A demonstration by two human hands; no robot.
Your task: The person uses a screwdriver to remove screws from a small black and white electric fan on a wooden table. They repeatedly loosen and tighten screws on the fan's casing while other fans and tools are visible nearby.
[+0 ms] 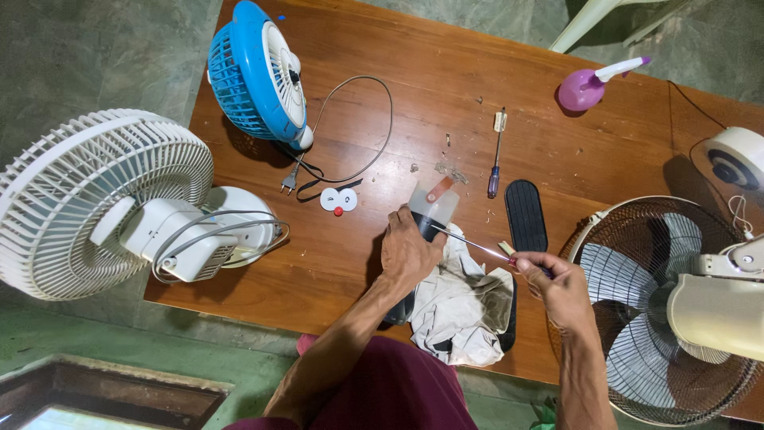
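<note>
**Screwdriver tip at the grey-and-clear part, mid-table**

My left hand (pixel 407 253) is wrapped around a dark part with a translucent cover (pixel 434 209), fingers closed on its lower body so the clear end sticks out toward 12 o'clock. My right hand (pixel 557 288) is pinched shut on the red handle of a thin screwdriver (pixel 473 241); its shaft runs toward 10 o'clock and the tip meets the held part just beside my left fingers. Whether the tip sits in a screw I cannot tell.

Under both hands, toward 6 o'clock, a crumpled pale cloth (pixel 461 310) lies on the wooden table (pixel 414 95). A black oval plate (pixel 526 215) rests at 12 o'clock of my right hand, and a second screwdriver (pixel 496 155) with a blue grip lies just left of it, pointing away from me.

At 9 o'clock of the held part sits a small white disc with a red dot (pixel 338 200), and beyond it a black plug and cord (pixel 350 135) loops toward the blue fan (pixel 259 76) at 11 o'clock. A white fan (pixel 103 203) lies on its side at the table's 9 o'clock edge. At 3 o'clock a large wire-guard fan (pixel 660 310) rests face up, touching nothing I hold. A purple spray bottle (pixel 585 87) stands at 1 o'clock, well apart.
</note>
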